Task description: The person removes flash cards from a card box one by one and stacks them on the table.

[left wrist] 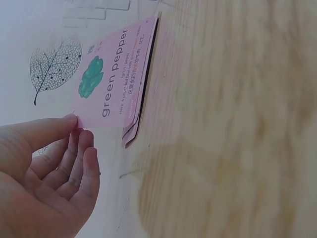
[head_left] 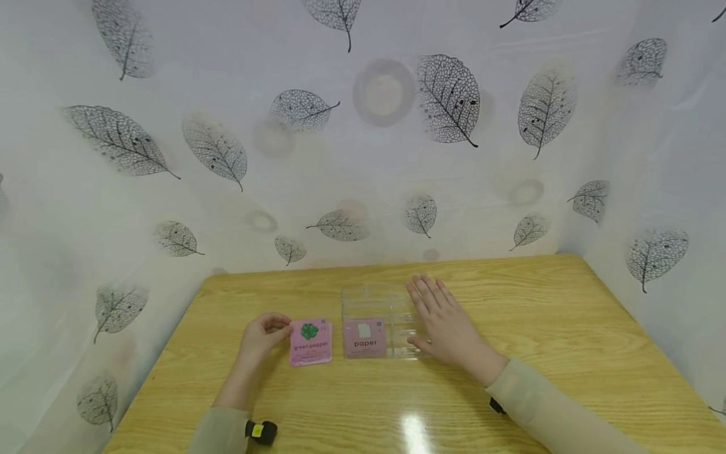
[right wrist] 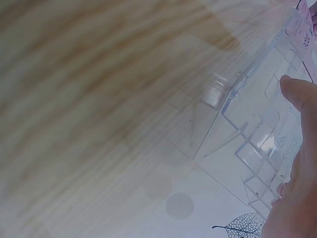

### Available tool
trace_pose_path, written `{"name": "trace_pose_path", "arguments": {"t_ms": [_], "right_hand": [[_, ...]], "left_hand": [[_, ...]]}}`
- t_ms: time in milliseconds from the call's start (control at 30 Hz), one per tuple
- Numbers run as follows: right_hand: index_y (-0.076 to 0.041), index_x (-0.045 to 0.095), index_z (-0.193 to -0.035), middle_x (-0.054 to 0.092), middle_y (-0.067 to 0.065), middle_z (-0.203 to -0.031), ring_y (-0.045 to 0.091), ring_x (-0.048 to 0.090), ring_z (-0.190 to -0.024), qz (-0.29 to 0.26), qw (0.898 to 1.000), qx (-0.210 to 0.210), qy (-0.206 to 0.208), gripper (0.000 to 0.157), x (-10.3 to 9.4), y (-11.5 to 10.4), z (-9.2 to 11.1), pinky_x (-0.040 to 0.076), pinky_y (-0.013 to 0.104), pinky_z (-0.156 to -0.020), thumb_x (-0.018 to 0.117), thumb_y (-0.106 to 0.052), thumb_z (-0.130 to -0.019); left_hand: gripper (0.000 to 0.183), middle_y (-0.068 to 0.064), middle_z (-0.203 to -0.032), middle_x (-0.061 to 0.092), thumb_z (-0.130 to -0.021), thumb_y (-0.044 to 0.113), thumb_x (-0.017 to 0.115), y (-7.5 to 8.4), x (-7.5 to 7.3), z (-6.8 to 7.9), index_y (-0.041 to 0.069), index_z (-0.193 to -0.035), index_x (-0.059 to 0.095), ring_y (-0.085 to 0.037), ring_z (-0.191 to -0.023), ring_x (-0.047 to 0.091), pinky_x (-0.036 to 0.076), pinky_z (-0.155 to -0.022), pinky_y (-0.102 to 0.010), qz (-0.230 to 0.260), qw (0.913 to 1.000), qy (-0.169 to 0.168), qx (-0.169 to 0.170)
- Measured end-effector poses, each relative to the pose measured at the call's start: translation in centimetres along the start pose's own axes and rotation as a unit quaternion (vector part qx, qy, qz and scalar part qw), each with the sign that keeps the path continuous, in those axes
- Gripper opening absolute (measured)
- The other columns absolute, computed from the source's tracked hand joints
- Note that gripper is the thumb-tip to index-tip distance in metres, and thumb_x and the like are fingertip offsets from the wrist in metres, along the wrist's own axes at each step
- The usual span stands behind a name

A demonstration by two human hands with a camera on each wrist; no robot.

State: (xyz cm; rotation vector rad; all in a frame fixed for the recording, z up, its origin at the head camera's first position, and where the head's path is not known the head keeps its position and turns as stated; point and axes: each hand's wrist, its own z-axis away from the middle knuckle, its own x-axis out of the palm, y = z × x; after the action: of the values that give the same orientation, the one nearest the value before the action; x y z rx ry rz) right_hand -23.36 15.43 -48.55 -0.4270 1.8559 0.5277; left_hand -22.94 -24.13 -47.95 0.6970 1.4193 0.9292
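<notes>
A pink "green pepper" card point(head_left: 311, 345) tops a small stack on the table, left of a clear plastic box. My left hand point(head_left: 266, 337) pinches its upper left corner between thumb and fingers, as the left wrist view point(left wrist: 106, 74) also shows close up. The clear box point(head_left: 367, 306) has several compartments, and a pink "paper" card point(head_left: 365, 347) lies in its front left one. My right hand point(head_left: 445, 325) rests over the box's right side with fingers extended. In the right wrist view its thumb point(right wrist: 297, 91) reaches over the clear box wall.
The wooden table point(head_left: 363, 403) carries the box and cards. Behind and beside it hangs a white cloth with leaf prints point(head_left: 448, 98). Dark wrist devices point(head_left: 262, 432) sit at both sleeves.
</notes>
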Motion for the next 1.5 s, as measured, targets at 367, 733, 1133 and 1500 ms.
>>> {"name": "trace_pose_path", "arguments": {"t_ms": [367,733,1133,1500], "right_hand": [[0.001,0.021,-0.167,0.02,0.022,-0.176,0.04,0.023,-0.163,-0.001,1.0,0.001,-0.002,0.113,-0.01,-0.01,0.0,0.018,0.054,-0.134,0.071,-0.066,-0.092],[0.002,0.022,-0.166,0.02,0.023,-0.175,0.042,0.024,-0.162,0.002,1.0,0.0,0.003,0.114,0.04,0.0,-0.07,0.02,0.054,-0.134,0.072,-0.067,-0.09],[0.001,0.021,-0.167,0.019,0.023,-0.175,0.041,0.023,-0.163,0.01,1.0,0.001,0.0,0.114,0.14,0.04,0.03,0.02,0.054,-0.134,0.072,-0.066,-0.091],[0.002,0.022,-0.166,0.019,0.023,-0.175,0.041,0.024,-0.162,0.009,1.0,0.001,0.002,0.114,0.09,-0.04,0.03,0.021,0.054,-0.134,0.072,-0.067,-0.09]], "left_hand": [[0.019,-0.016,-0.106,0.075,-0.097,0.005,0.073,-0.28,-0.02,-0.35,-0.005,-0.113,0.071,-0.012,-0.09,0.068,0.053,-0.079,-0.017,-0.009,1.0,-0.001,-0.002],[0.02,-0.014,-0.105,0.074,-0.099,0.006,0.072,-0.43,0.0,-0.54,-0.007,-0.115,0.07,-0.009,-0.088,0.068,0.058,-0.078,-0.017,0.008,0.9999,-0.005,-0.006],[0.018,-0.012,-0.103,0.075,-0.1,0.005,0.07,-0.13,0.13,-0.44,-0.007,-0.114,0.07,-0.009,-0.087,0.07,0.063,-0.082,-0.023,0.028,0.9996,-0.001,-0.008],[0.019,-0.012,-0.103,0.075,-0.101,0.007,0.071,0.45,0.36,-0.11,-0.006,-0.114,0.071,-0.01,-0.089,0.071,0.064,-0.085,-0.028,0.032,0.9994,0.0,-0.01]]}}
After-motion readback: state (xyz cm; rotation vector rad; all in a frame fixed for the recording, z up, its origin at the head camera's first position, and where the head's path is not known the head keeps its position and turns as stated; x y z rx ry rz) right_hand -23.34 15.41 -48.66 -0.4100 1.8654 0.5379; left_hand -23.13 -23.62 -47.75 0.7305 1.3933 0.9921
